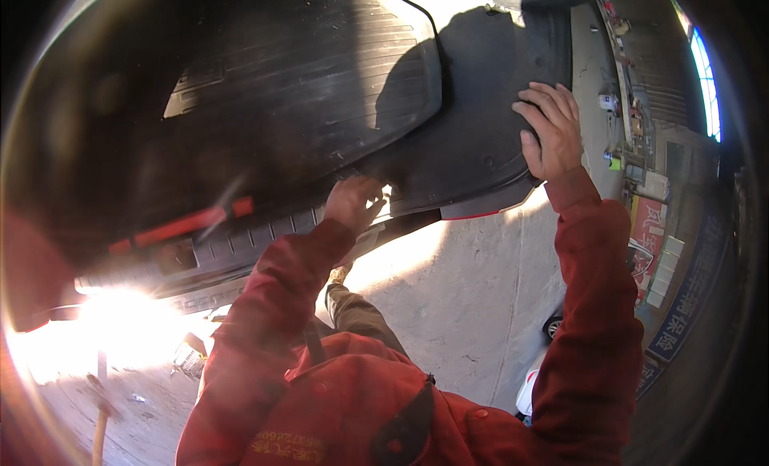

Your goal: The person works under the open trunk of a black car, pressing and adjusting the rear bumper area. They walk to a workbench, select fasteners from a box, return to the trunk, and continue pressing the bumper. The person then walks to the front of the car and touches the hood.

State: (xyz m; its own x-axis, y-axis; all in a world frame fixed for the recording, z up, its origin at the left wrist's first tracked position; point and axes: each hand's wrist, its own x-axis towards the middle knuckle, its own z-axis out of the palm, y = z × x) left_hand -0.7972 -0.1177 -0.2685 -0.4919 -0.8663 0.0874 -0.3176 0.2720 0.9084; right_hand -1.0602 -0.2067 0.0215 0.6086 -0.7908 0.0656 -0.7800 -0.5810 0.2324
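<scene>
My right hand (553,133) lies with its fingers spread on the outer edge of a large black trim panel (481,105) at the rear of a car. At the rear sill, by the panel's lower left corner, my left hand (352,203) has its fingers bent together. Bright sunlight falls around those fingertips, and what they pinch, if anything, cannot be made out. A ribbed black cargo mat (400,65) lies in the boot beyond my left hand. Both my forearms wear red sleeves.
A red strip (180,225) runs along the boot's left rear edge, above the ribbed sill trim (232,246). Below is the grey concrete floor (465,282). A wooden handle (100,434) stands at lower left. Shelves with small items (629,137) line the right wall.
</scene>
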